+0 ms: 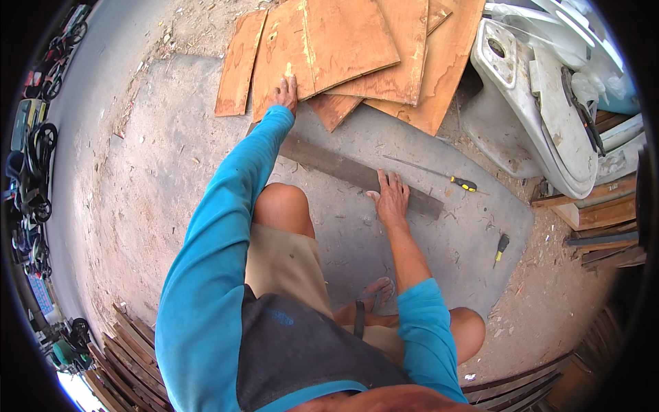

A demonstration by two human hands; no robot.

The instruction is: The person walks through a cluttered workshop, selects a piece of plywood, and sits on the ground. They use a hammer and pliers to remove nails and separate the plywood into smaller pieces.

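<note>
With fingers stretched out, my left hand (283, 94) reaches forward and lies on the near edge of a brown plywood sheet (343, 41). Under that same forearm starts a long, narrow grey-brown wooden plank (329, 162), lying on the ground and slanting to the right. My right hand (391, 199) rests open on the plank near its right end, fingers spread. Just beyond it, a long thin screwdriver (439, 175) with a yellow and black handle lies on the floor. Farther right lies a short screwdriver (502, 247) with a black and yellow handle.
Several more plywood pieces (238, 62) overlap at the far side. Dirty white plastic housings (535, 103) are heaped at the right, above stacked wood (604, 213). Wooden slats (130, 357) line the near left. Motorcycles (41, 165) stand beyond the paved strip at the left.
</note>
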